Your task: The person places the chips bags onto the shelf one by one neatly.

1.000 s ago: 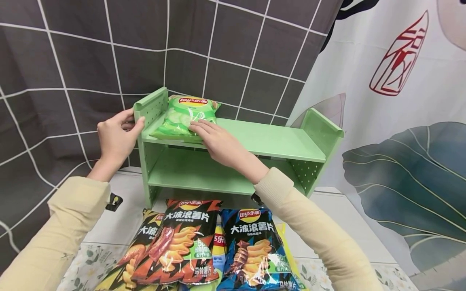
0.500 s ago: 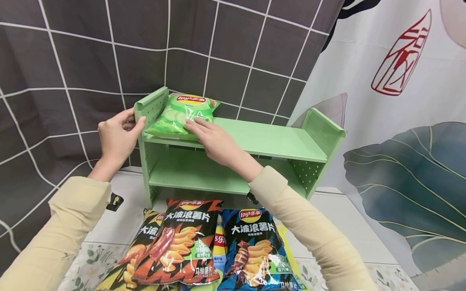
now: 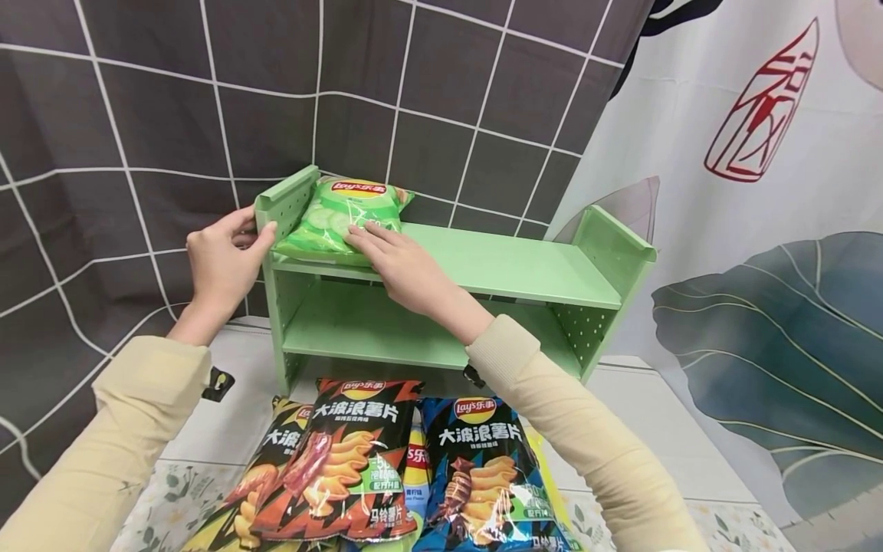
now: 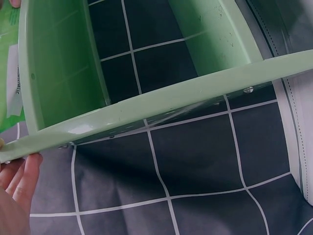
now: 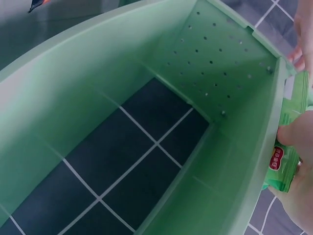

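Plainly, only the head view shows the fronts of the red bag (image 3: pixel 359 460) and blue bag (image 3: pixel 476 460) on the table (image 3: pixel 596 429), at six o'clock, with other bags partly beneath them. The right wrist view alone shows the right thumb (image 5: pixel 289 133) touching the green bag (image 3: pixel 324 222). The left wrist view shows fingers (image 4: pixel 28 178) against the outer face of the left end panel (image 3: pixel 286 195).

The green bag's near end reaches the front edge of the shelf's top board (image 3: pixel 510 264). Open room runs from there towards three o'clock, to the right end panel (image 3: pixel 610 249).

The green bag lies at the shelf's nine o'clock end, between the hands. The left hand (image 3: pixel 224 257) grips the left end panel. The right hand (image 3: pixel 407 268), at the bag's four o'clock, rests unclenched, fingers extended upon it.
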The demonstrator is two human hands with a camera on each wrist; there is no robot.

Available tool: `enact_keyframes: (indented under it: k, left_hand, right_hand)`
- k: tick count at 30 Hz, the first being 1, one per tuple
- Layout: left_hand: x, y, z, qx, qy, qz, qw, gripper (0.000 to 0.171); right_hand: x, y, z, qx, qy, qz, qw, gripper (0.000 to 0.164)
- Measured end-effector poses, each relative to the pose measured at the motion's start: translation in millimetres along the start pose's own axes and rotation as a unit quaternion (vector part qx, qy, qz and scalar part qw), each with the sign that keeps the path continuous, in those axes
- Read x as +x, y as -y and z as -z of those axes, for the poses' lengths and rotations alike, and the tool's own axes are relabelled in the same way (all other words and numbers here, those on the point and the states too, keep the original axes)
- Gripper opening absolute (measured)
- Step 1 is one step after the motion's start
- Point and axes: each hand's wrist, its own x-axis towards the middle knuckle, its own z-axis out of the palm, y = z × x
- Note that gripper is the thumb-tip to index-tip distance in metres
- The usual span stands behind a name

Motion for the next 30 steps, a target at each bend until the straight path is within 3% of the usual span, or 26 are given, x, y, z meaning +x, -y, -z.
enact_keyframes:
  k: [7, 15, 24, 30]
  left_hand:
    - [-0.2, 0.0, -1.6, -0.002, 0.002, -0.005, 1.0, 0.028]
    - [0.8, -0.2, 0.6, -0.001, 0.0, -0.006, 1.0, 0.028]
    - [2.1, 1.1, 1.1, -0.016, 0.001, -0.01, 0.9998, 0.028]
    - [2.6, 1.9, 0.4, -0.022, 0.001, -0.005, 0.9997, 0.029]
  right_hand:
    - [-6, 3, 0, -0.059, 0.008, -0.01, 0.998, 0.052]
    - [-19, 7, 5, -0.067, -0.035, 0.006, 0.997, 0.063]
    - [-51, 14, 10, -0.074, -0.132, 0.026, 0.988, 0.06]
    - [-82, 21, 15, -0.061, -0.14, 0.033, 0.988, 0.061]
